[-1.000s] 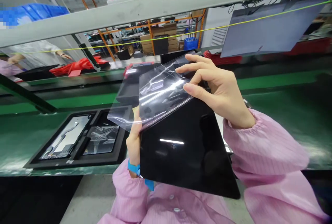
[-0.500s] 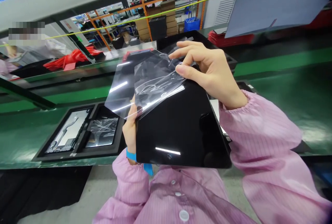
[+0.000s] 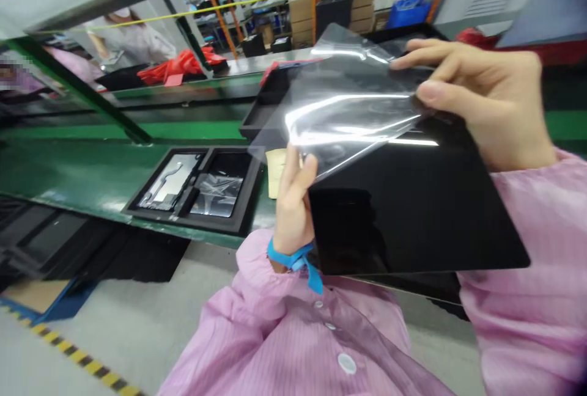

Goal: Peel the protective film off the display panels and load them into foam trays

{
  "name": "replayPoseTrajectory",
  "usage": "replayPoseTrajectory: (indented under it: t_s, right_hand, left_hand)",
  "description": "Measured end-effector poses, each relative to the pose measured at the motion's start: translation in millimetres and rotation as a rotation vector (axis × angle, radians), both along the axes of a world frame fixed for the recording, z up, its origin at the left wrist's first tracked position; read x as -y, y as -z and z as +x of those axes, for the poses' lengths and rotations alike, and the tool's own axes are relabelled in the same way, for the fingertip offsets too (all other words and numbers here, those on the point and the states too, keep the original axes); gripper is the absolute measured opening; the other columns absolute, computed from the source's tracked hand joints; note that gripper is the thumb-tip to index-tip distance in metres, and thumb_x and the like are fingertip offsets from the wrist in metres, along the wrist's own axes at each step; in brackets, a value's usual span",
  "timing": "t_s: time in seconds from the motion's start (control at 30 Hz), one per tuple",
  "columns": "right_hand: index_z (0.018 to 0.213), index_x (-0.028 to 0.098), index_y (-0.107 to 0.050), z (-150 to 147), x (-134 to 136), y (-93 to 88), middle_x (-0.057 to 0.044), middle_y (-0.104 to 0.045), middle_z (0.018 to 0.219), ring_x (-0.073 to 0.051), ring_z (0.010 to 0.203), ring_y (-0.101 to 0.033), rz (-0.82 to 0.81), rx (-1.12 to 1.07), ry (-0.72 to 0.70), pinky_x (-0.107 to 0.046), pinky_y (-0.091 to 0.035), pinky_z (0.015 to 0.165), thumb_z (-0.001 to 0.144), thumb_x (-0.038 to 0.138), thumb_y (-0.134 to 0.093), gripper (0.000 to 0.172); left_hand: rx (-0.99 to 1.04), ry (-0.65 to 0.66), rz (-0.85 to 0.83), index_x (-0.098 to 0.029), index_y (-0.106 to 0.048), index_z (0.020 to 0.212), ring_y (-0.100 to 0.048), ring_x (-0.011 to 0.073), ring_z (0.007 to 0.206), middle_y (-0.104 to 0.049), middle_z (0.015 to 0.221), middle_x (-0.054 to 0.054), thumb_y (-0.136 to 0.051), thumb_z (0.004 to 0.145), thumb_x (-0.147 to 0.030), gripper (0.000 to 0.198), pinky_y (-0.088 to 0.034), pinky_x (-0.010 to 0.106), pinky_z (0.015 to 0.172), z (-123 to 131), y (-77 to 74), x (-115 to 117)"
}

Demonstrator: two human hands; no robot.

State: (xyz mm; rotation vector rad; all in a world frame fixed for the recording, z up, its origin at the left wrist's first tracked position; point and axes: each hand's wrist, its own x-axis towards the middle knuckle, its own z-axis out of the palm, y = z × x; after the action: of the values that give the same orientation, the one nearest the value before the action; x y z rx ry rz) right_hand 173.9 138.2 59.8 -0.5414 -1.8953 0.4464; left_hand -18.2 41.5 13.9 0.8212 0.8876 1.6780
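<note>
A glossy black tablet screen (image 3: pixel 426 212) is held up in front of my chest, tilted, with light glinting off it. My left hand (image 3: pixel 293 206), with a blue band (image 3: pixel 293 255) at its wrist, grips the panel's left edge; its fingers are partly behind the film. Across the upper left of the screen lies a clear plastic film (image 3: pixel 353 106), lifted and bent, its left part standing out past the edge. My right hand (image 3: pixel 490 93) pinches this film between thumb and fingers near the screen's top edge. How much film still touches the glass I cannot tell.
On the green bench (image 3: pixel 82 157) rests a black foam tray (image 3: pixel 243 222) holding a metal-backed part and a film-covered panel. A yellow paper (image 3: pixel 276 173) lies beside it. Red bundled material (image 3: pixel 181 67) sits beyond. A co-worker (image 3: pixel 132 35) is at the far left.
My view has turned, so the tray sits further from my left hand. The screen and both hands have shifted right in view. The film stays pinched in my right hand, its bend changed.
</note>
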Motion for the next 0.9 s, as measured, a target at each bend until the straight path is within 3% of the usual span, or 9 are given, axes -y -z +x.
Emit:
replayPoseTrajectory:
  t_s: [0.1,0.23,0.37,0.5,0.57,0.63,0.73,0.8,0.9]
  right_hand:
    - [0.067,0.015,-0.053,-3.8,0.1,1.6,0.002,-0.063,0.111,-0.019,0.121,-0.050,0.000,0.011,0.040,-0.042,-0.032,0.114,0.087,0.034,-0.065,0.030]
    - [0.069,0.015,-0.054,-8.8,0.9,6.0,-0.001,-0.062,0.114,-0.019,0.122,-0.049,-0.040,0.049,0.100,-0.041,-0.030,0.115,0.088,0.040,-0.062,0.032]
    - [0.067,0.014,-0.053,-17.7,-3.6,16.7,-0.003,-0.063,0.109,-0.020,0.120,-0.051,-0.117,0.085,0.107,-0.041,-0.033,0.112,0.087,0.042,-0.063,0.036]
    - [0.080,0.016,-0.062,-21.2,-9.3,24.8,-0.005,-0.060,0.117,-0.024,0.115,-0.053,-0.282,0.149,0.146,-0.045,-0.040,0.103,0.081,0.063,-0.061,0.047]
    - [0.099,0.022,-0.064,-13.8,-16.1,30.1,-0.005,-0.056,0.124,-0.024,0.114,-0.054,-0.320,0.204,0.171,-0.046,-0.040,0.102,0.080,0.073,-0.054,0.055]
    - [0.110,0.025,-0.062,-0.8,-27.6,41.3,-0.005,-0.057,0.122,-0.024,0.111,-0.055,-0.324,0.295,0.235,-0.045,-0.041,0.100,0.080,0.076,-0.047,0.061]
    - [0.102,0.021,-0.064,18.4,-49.5,74.0,-0.006,-0.064,0.105,-0.022,0.095,-0.061,-0.326,0.547,0.336,-0.040,-0.048,0.086,0.084,0.067,-0.042,0.054]
    - [0.094,0.018,-0.065,24.6,-62.0,102.3,-0.006,-0.066,0.095,-0.021,0.086,-0.062,-0.338,0.702,0.328,-0.035,-0.049,0.080,0.086,0.050,-0.046,0.038]
    - [0.097,0.014,-0.066,20.9,-69.6,135.7,-0.010,-0.064,0.102,-0.025,0.095,-0.061,-0.309,0.826,0.304,-0.039,-0.048,0.088,0.084,0.032,-0.049,0.028]
  left_hand:
    - [0.036,0.060,0.054,-0.026,-0.039,0.142,-0.031,0.0165,0.140,-0.046,0.146,-0.006,-0.051,0.090,-0.021,0.054,-0.023,0.029,0.117,-1.1,-1.4,-2.0]
    - [0.091,0.128,0.036,-0.028,-0.034,0.144,-0.035,0.0214,0.138,-0.050,0.141,-0.008,-0.046,0.091,-0.019,0.055,-0.027,0.039,0.115,-6.2,3.5,-5.4]
    - [0.100,0.100,-0.032,-0.024,-0.041,0.141,-0.038,0.0182,0.136,-0.054,0.137,-0.006,-0.050,0.088,-0.017,0.054,-0.031,0.031,0.113,-11.9,7.8,-8.3]
    - [-0.016,0.232,-0.113,-0.020,-0.037,0.143,-0.050,0.0256,0.127,-0.058,0.133,0.001,-0.057,0.080,-0.019,0.067,-0.039,0.041,0.108,-44.3,9.3,-15.7]
    - [-0.197,0.185,-0.084,-0.018,-0.040,0.141,-0.051,0.0278,0.127,-0.054,0.138,0.003,-0.057,0.076,-0.018,0.067,-0.037,0.043,0.109,-77.8,6.9,-20.8]
    - [-0.420,-0.006,0.009,-0.018,-0.041,0.140,-0.041,0.0259,0.135,-0.044,0.147,0.002,-0.054,0.074,-0.016,0.068,-0.031,0.040,0.113,-117.0,1.6,-25.1]
    - [-0.886,-0.349,0.142,-0.018,-0.026,0.148,-0.025,0.0215,0.143,-0.027,0.156,0.002,-0.050,0.070,-0.008,0.081,-0.023,0.034,0.116,-166.1,-6.7,-29.4]
    - [-1.311,-0.457,0.071,-0.018,-0.017,0.150,-0.039,0.0253,0.136,-0.037,0.151,0.009,-0.046,0.072,-0.003,0.085,-0.030,0.039,0.113,-182.6,-6.1,-31.4]
    - [-1.856,-0.396,-0.228,-0.016,-0.009,0.152,-0.064,0.0272,0.104,-0.062,0.121,0.016,-0.036,0.073,0.005,0.086,-0.047,0.044,0.096,-185.6,11.3,-35.5]
